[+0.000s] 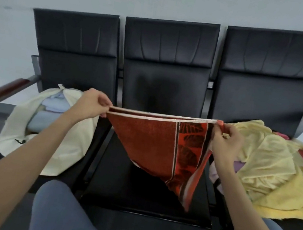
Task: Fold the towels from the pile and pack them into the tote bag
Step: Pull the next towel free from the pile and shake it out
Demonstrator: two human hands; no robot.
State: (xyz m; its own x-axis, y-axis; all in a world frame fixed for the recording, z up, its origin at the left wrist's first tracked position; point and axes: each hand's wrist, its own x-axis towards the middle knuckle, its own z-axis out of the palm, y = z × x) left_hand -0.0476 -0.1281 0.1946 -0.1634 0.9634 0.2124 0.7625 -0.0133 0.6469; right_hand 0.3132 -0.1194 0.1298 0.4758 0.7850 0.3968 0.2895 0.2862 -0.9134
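- Stretching across the middle of the frame, a red patterned towel [161, 146] is held taut by its white-edged top, doubled over so that two edges run side by side, above the middle seat of the black bench [148, 183].
- One end of that edge is pinched by the left hand [91, 105], its fingers curled onto the cloth; the other end is pinched by the right hand [226, 137] in the same way.
- The lower part of the towel is left hanging in a slanted point, so this fold is judged only begun.
- At centre left, a cream tote bag [54, 139] is seen lying open on the bench with pale blue folded towels [48, 117] already inside.
- At right, a loose pile [268, 171] of yellow, pink and lilac cloth is still unfolded, so much of the task is judged left.
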